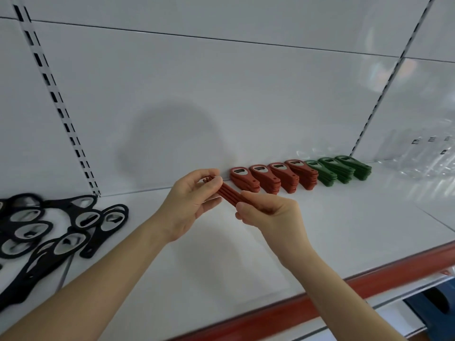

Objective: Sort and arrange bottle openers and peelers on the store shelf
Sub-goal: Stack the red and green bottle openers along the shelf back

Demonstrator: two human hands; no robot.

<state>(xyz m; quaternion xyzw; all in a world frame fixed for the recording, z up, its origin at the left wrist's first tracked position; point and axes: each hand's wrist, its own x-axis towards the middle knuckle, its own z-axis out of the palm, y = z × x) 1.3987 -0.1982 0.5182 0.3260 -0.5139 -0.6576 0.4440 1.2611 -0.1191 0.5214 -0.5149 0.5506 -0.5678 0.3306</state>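
Observation:
Both of my hands hold one stack of red bottle openers (230,194) on edge above the white shelf (320,230). My left hand (189,205) grips the stack's far end and my right hand (270,212) grips its near end. Behind them, along the back wall, stand several stacks of red bottle openers (273,177) in a row. To their right come three stacks of green bottle openers (341,169). A loose heap of black bottle openers (49,227) lies at the left of the shelf.
The shelf's front edge carries a red price strip (369,289). Clear plastic packaging (423,158) lies at the far right by the back panel. Slotted uprights (56,104) run up the back wall. A blue object (433,308) shows below the shelf.

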